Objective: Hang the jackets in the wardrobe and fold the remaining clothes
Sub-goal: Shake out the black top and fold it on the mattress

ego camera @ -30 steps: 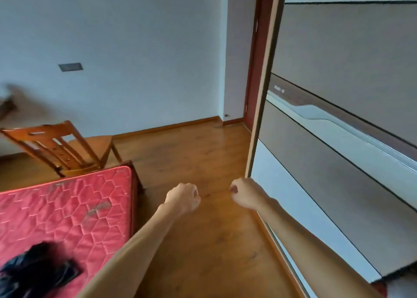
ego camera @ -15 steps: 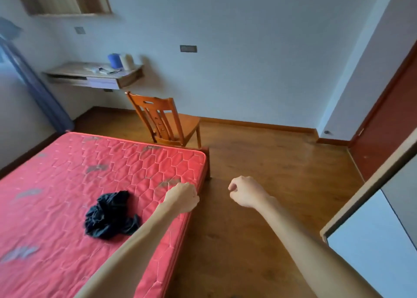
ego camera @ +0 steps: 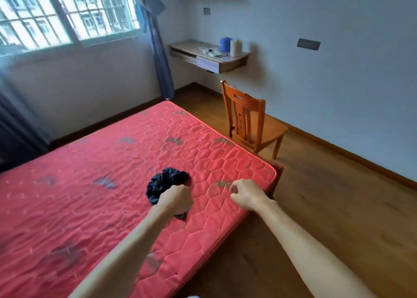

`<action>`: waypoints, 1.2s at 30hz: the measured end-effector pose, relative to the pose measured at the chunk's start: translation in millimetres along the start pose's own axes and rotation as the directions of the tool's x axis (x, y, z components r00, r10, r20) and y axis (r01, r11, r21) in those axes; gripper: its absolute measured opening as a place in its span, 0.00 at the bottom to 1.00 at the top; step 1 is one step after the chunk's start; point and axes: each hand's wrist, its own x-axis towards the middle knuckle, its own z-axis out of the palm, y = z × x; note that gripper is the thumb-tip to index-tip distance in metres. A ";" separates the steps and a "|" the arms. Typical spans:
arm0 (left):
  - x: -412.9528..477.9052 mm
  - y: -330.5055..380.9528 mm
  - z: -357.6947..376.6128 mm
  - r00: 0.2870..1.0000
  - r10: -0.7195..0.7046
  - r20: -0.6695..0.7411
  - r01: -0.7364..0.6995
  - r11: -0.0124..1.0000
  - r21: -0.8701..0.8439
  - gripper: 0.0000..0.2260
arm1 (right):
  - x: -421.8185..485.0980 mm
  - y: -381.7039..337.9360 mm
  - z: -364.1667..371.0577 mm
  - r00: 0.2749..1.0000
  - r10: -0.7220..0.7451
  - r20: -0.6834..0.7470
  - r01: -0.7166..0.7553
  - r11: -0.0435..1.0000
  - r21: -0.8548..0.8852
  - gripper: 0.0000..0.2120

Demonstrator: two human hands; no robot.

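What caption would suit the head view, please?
Left hand over a dark garment on a red mattress; right hand beside it.

A crumpled dark garment (ego camera: 168,180) lies on the red mattress (ego camera: 90,196) near its corner. The left hand (ego camera: 174,199) is fisted and overlaps it, contact unclear. The right hand (ego camera: 247,194) is fisted too and empty, just beside it, with a wooden chair (ego camera: 248,119) beyond.

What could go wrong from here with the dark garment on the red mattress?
1. The dark garment is crumpled in a bundle; folded without first being spread flat, it would likely come out uneven.
2. It lies near the corner of the mattress, so a pull might drag it onto the wooden floor.
3. The mattress has dark stains, which may soil the cloth.
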 end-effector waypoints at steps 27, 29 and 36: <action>256.2 -232.9 27.4 0.853 -0.439 0.283 0.522 0.711 -0.472 0.11 | 403.3 -162.9 112.4 0.824 -0.176 0.538 0.300 0.942 -0.152 0.18; 274.8 -239.2 37.6 0.835 -0.445 0.324 0.551 0.674 -0.493 0.12 | 427.1 -168.1 128.3 0.788 -0.170 0.591 0.324 0.932 -0.163 0.20; 361.7 -268.8 99.2 0.733 -0.597 0.325 0.643 0.455 -0.616 0.14 | 519.5 -171.7 211.3 0.739 -0.166 0.653 0.360 0.917 -0.174 0.25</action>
